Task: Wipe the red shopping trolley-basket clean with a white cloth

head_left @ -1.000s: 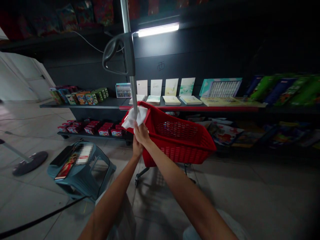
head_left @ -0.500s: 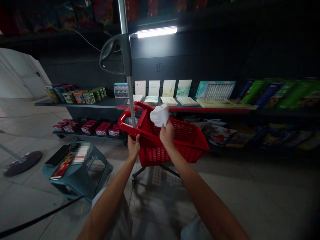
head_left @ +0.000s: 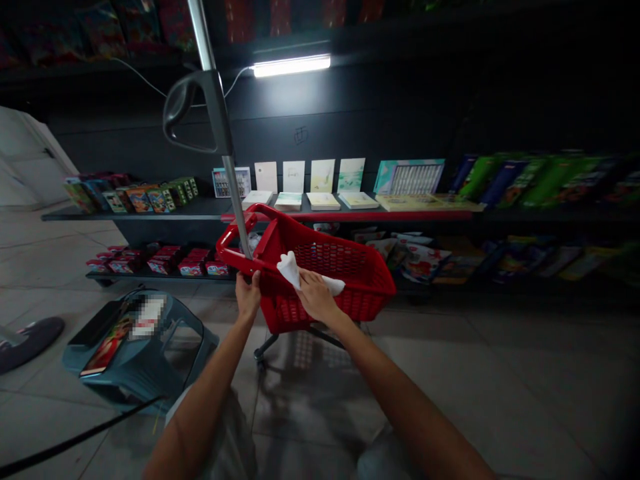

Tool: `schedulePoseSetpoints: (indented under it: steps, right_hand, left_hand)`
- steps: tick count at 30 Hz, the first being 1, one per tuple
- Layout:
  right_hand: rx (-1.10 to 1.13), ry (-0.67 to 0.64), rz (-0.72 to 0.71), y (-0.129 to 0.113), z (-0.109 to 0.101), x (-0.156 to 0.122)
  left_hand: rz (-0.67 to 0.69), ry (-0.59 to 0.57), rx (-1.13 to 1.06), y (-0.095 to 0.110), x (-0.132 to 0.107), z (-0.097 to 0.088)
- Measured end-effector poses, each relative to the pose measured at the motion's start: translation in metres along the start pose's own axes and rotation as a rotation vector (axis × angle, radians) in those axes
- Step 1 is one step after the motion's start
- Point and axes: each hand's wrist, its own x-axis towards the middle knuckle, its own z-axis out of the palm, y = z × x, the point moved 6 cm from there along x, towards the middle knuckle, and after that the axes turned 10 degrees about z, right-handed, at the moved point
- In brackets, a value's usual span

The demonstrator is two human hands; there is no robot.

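Note:
A red plastic shopping cart (head_left: 350, 267) on wheels stands on the tiled floor before me, with a grey metal pole (head_left: 227, 167) and a dark handle (head_left: 193, 110) rising from its near end. My left hand (head_left: 249, 295) is closed round the cart's red near rim, at the foot of the pole. My right hand (head_left: 316, 299) presses a white cloth (head_left: 293, 269) against the cart's near side rim, fingers closed on it.
Dark shelves (head_left: 150, 210) along the wall carry boxed toys, booklets and colourful packs. A teal plastic stool (head_left: 145, 353) with a book and a dark flat object on it stands at the left. A black cable (head_left: 75, 440) crosses the floor. A round stand base (head_left: 25, 333) lies far left.
My right hand took the cloth off the pole, lifted it over the basket, then brought it down onto the side rim. The view shifted, so the cart and pole sit further left.

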Motion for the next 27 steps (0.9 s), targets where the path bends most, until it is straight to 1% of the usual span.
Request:
schedulePoseSetpoints:
  steps: [3,6,9,12,15,18,20,23,25,27]
  right_hand:
    - [-0.108,-0.035,0.054,0.042,-0.008,-0.024]
    - [-0.173,-0.054,0.114,0.074,-0.015,-0.039]
    - [-0.189,-0.056,0.163,0.095,-0.020,-0.043]
    - [-0.228,-0.029,0.191,0.106,-0.022,-0.043]
    - [-0.267,0.033,0.206,0.106,-0.019,-0.044]
    - [-0.255,0.083,0.237,0.097,-0.013,-0.042]
    - [-0.234,0.094,0.264,0.086,-0.009,-0.038]
    - [-0.209,0.104,0.287,0.066,-0.003,-0.031]
    - [-0.196,0.110,0.280,0.051,0.001,-0.026]
    - [-0.179,0.122,0.259,0.037,0.006,-0.021]
  left_hand:
    - [-0.021,0.017,-0.018,-0.006,0.005,-0.008]
    - [-0.016,0.045,-0.046,-0.010,0.010,-0.016]
    - [-0.020,0.074,-0.097,-0.013,0.014,-0.023]
    - [-0.065,0.086,-0.141,-0.017,0.014,-0.030]
    - [-0.097,0.091,-0.127,-0.020,0.012,-0.040]
    - [-0.088,0.038,-0.119,-0.019,0.010,-0.050]
    - [-0.060,-0.012,-0.079,-0.019,0.007,-0.057]
    - [-0.021,-0.096,0.052,-0.021,0.002,-0.062]
    - [-0.028,-0.156,0.089,-0.028,-0.002,-0.061]
    - [-0.063,-0.203,0.037,-0.037,-0.006,-0.056]
